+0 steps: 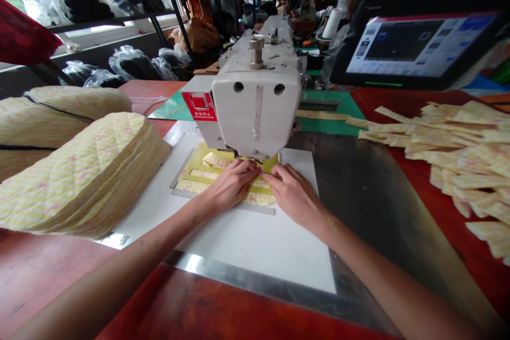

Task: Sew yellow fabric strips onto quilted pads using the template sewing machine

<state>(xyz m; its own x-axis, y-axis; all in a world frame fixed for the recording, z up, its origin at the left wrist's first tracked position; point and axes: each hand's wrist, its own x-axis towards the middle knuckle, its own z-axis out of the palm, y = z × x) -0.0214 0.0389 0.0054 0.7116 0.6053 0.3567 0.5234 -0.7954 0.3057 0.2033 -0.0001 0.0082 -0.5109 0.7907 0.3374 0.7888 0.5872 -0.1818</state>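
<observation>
Head view, clock directions taken from your hands. Your left hand and right hand meet below the sewing machine head, which stands at twelve o'clock; the fingers are bent and narrow, fingertips close together, and whether they pinch anything cannot be told. Beneath them lies the quilted panel, partly covered by a flat, slotted yellow template. Progress: the panel is laid out above the white sheet, with a patterned strip at ten o'clock; stitching is not discernible. Much appears left: the stack of panels at nine o'clock shows no strip on its top piece, and a loose heap of strips lies at three. Materials: padded, yellow-checked cloth with pink motifs and rounded ends; narrow, ribbon-like strips; a stiff-looking template; a glossy red bench.
</observation>
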